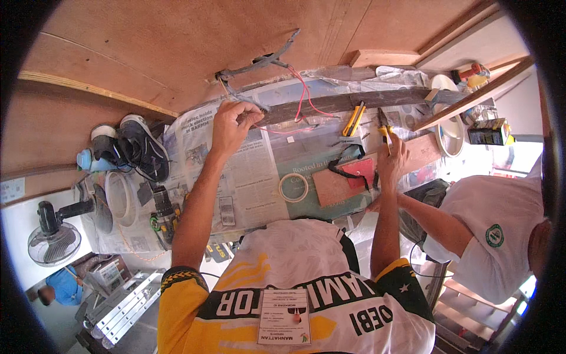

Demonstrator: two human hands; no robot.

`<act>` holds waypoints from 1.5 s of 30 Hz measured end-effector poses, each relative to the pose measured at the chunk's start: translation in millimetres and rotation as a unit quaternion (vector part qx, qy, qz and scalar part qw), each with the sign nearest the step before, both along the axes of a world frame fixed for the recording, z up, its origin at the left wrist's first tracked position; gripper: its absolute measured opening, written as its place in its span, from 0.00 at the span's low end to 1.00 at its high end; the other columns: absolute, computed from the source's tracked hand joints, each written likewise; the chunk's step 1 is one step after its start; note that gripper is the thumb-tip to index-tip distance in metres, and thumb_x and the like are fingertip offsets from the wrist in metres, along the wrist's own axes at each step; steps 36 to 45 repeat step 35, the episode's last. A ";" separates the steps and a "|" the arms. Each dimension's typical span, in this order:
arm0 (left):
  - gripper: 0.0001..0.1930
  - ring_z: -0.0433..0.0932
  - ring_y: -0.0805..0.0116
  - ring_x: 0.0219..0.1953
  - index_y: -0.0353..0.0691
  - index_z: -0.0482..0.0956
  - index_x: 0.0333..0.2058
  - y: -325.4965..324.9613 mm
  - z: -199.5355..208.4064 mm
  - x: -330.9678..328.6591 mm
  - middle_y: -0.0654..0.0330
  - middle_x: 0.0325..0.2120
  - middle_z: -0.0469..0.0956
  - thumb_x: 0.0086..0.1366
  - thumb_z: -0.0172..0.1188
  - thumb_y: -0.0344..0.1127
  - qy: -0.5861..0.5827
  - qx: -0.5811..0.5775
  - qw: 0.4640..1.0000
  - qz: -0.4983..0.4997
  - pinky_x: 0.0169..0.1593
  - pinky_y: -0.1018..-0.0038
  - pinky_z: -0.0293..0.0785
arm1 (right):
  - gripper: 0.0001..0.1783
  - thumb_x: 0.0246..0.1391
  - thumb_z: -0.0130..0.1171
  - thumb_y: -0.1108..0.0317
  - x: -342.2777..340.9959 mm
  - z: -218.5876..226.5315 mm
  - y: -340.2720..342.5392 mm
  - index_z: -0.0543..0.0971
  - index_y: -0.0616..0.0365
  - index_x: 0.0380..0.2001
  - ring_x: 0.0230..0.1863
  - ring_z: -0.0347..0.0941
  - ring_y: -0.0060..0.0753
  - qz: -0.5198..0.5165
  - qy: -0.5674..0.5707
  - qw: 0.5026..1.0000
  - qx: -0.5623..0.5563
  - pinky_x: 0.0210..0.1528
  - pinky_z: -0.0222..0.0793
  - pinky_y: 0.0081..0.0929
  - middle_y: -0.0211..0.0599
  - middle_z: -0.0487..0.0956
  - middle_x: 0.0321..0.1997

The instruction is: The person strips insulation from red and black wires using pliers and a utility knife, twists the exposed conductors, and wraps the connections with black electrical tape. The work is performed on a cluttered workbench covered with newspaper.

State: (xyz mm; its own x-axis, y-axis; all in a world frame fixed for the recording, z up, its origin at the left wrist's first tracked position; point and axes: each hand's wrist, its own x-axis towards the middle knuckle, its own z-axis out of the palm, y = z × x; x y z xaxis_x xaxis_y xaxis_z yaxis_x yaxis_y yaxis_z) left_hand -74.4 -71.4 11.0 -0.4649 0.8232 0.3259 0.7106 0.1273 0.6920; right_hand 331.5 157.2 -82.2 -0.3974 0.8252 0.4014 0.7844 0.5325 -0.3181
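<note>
My left hand [234, 125] is pinched closed at the end of a thin red wire [289, 131], which trails right over the newspaper. Just above it, a grey flexible conduit [262, 64] comes through a hole in the wooden panel, with more red wires [305, 88] looping down from it. In my right hand [392, 158] is a pair of pliers [384, 123] with yellow handles, jaws pointing away from me. A yellow utility knife [354, 120] lies just left of the pliers. Near my right wrist are a red pouch [359, 172] and a black strap [342, 164].
Newspaper [247, 177] covers the work surface, with a tape roll [293, 187], phone [227, 211], drill [164, 212] and shoes [143, 147] on it. A dark strip [365, 101] spans the back. At right, a slanted wooden bar [471, 97] crosses, and a co-worker [489, 230] leans close.
</note>
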 end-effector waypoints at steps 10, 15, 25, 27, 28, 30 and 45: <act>0.09 0.83 0.61 0.40 0.49 0.89 0.35 11.3 -19.3 -2.6 0.65 0.29 0.86 0.64 0.70 0.46 0.084 -0.006 0.996 -0.037 0.51 0.59 0.66 | 0.33 0.57 0.66 0.44 17.3 -35.0 75.7 0.74 0.59 0.55 0.57 0.73 0.63 0.014 -0.262 0.955 -0.138 0.58 0.68 0.62 0.57 0.80 0.49; 0.08 0.81 0.60 0.43 0.50 0.90 0.36 4.1 -12.9 0.9 0.64 0.33 0.85 0.67 0.68 0.44 0.098 -0.025 0.994 -0.044 0.54 0.57 0.65 | 0.19 0.70 0.60 0.52 15.3 -1.0 75.4 0.80 0.60 0.41 0.30 0.81 0.26 -0.015 0.253 0.821 -0.511 0.22 0.74 0.26 0.38 0.84 0.35; 0.08 0.79 0.55 0.44 0.42 0.88 0.36 -20.5 -7.6 -12.0 0.60 0.35 0.82 0.67 0.68 0.39 -0.027 0.053 0.993 -0.100 0.54 0.60 0.72 | 0.11 0.64 0.63 0.68 -102.9 114.0 -56.3 0.85 0.57 0.47 0.55 0.81 0.41 0.336 0.051 0.867 -0.364 0.59 0.77 0.44 0.38 0.83 0.59; 0.08 0.78 0.55 0.45 0.42 0.88 0.37 -26.0 -3.8 -19.1 0.60 0.35 0.82 0.67 0.68 0.39 -0.005 0.011 0.993 -0.117 0.55 0.59 0.73 | 0.13 0.59 0.65 0.71 -115.9 133.4 -57.1 0.86 0.55 0.47 0.65 0.76 0.44 0.399 -0.102 0.909 -0.064 0.68 0.70 0.52 0.38 0.79 0.68; 0.08 0.78 0.55 0.46 0.42 0.88 0.37 -29.0 -1.5 -21.6 0.59 0.36 0.82 0.67 0.67 0.39 0.007 -0.008 0.992 -0.124 0.55 0.59 0.73 | 0.15 0.57 0.65 0.71 -123.5 143.5 -55.8 0.86 0.54 0.48 0.69 0.72 0.45 0.396 -0.126 0.909 -0.002 0.71 0.66 0.55 0.38 0.75 0.71; 0.06 0.79 0.56 0.45 0.42 0.88 0.36 -27.7 -1.8 -23.6 0.60 0.35 0.82 0.65 0.69 0.37 0.033 -0.009 0.991 -0.132 0.54 0.60 0.73 | 0.18 0.53 0.65 0.70 -136.3 156.5 -50.0 0.86 0.53 0.49 0.76 0.64 0.46 0.377 -0.176 0.901 0.124 0.77 0.56 0.61 0.39 0.67 0.78; 0.06 0.79 0.55 0.49 0.43 0.89 0.38 -27.3 6.8 -22.1 0.58 0.37 0.83 0.67 0.67 0.36 0.046 -0.074 0.988 -0.131 0.59 0.57 0.72 | 0.26 0.51 0.65 0.74 -162.2 155.7 -41.8 0.85 0.50 0.55 0.83 0.54 0.52 0.374 -0.212 0.880 0.201 0.82 0.42 0.63 0.43 0.59 0.83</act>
